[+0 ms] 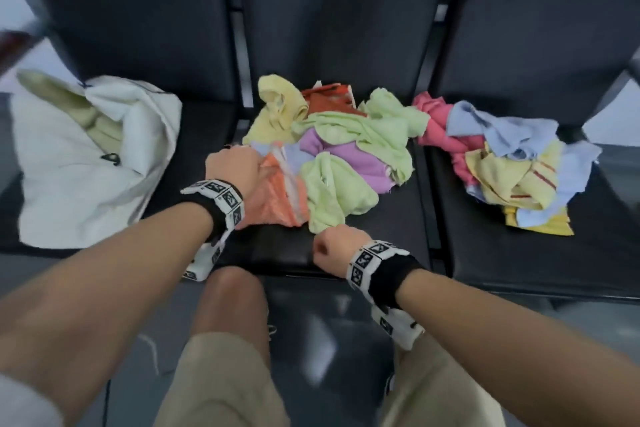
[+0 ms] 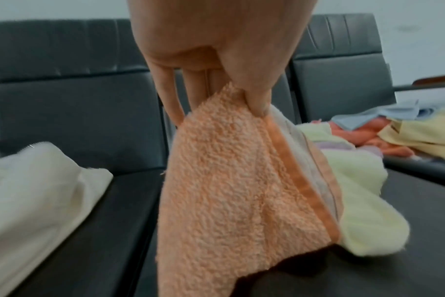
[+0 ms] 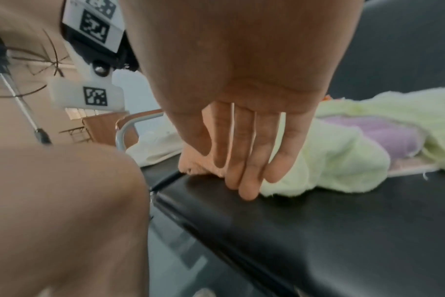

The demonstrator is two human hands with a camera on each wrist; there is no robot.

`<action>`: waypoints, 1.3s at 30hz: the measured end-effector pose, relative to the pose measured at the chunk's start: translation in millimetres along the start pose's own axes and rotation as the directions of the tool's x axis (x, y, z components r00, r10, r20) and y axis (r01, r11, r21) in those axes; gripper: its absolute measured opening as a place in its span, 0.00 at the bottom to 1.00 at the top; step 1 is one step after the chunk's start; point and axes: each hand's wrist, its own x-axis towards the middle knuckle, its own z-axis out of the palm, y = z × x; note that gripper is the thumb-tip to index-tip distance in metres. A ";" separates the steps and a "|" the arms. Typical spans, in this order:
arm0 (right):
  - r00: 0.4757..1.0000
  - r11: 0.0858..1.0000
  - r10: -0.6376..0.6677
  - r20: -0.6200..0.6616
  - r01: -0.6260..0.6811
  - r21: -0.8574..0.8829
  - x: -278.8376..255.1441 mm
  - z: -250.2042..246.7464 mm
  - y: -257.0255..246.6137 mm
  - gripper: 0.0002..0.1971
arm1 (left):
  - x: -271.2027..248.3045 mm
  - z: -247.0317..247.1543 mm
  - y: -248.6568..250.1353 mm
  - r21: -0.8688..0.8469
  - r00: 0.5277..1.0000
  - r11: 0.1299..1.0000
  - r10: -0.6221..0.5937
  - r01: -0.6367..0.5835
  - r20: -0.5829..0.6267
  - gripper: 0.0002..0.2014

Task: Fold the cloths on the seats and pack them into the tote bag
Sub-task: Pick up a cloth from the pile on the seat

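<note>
head view: a slumped cream canvas tote bag point(image 1: 86, 163) lies on the left black padded seat point(image 1: 194, 135), pale folded cloth inside; crumpled cloths heap on the middle and right seats. left wrist view: the left hand point(image 2: 216, 66) pinches a fuzzy orange terry cloth point(image 2: 231, 191). right wrist view: the right hand point(image 3: 244, 124), fingers straight, touches the seat beside a pale green towel point(image 3: 343, 164).

Dim, even light — soft blur
</note>
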 end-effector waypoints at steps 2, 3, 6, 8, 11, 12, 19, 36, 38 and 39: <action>0.998 1.000 0.002 -0.064 -0.001 0.019 -11.8 -17.1 -11.9 0.10 | -10.6 -25.6 -8.4 0.006 1.000 1.000 -0.002 0.002 -0.030 0.28; 0.995 1.000 0.000 -0.099 0.003 0.026 -18.6 -26.7 -18.2 0.10 | -16.3 -38.8 -11.6 -0.026 0.999 1.000 -0.009 0.007 -0.053 0.26; 0.975 0.999 -0.011 -0.222 0.019 0.031 -41.6 -53.6 -34.8 0.11 | -32.6 -70.6 -16.2 -0.240 0.995 0.971 -0.025 0.000 -0.101 0.17; 0.956 0.999 -0.017 -0.294 0.027 0.031 -57.7 -70.1 -43.2 0.12 | -44.1 -90.3 -15.2 -0.419 0.982 0.907 -0.050 -0.032 -0.182 0.16; 0.934 1.000 0.006 -0.358 0.001 0.020 -81.8 -87.8 -54.0 0.11 | -62.3 -122.2 -8.9 -0.598 0.952 0.795 -0.097 -0.102 -0.292 0.14; 0.926 0.999 0.021 -0.376 -0.004 0.045 -88.5 -91.6 -56.2 0.11 | -67.9 -132.5 -6.0 -0.635 0.943 0.761 -0.098 -0.136 -0.319 0.14; 0.858 0.992 -0.005 -0.514 0.068 0.105 -134.4 -116.7 -78.2 0.24 | -95.2 -190.1 15.7 -0.726 0.876 0.602 -0.089 -0.333 -0.475 0.11; 0.713 0.849 0.332 -0.617 0.059 0.525 -143.9 -184.6 -86.2 0.10 | -86.2 -217.7 8.4 -0.764 0.825 0.521 -0.181 -0.381 -0.535 0.22; 0.709 0.808 0.379 -0.594 0.060 0.586 -127.1 -194.9 -83.0 0.12 | -74.9 -208.7 3.1 -0.775 0.839 0.522 -0.186 -0.357 -0.511 0.21; 0.719 0.786 0.395 -0.572 0.057 0.615 -117.7 -198.9 -80.8 0.12 | -70.0 -203.6 0.5 -0.777 0.848 0.526 -0.181 -0.345 -0.499 0.20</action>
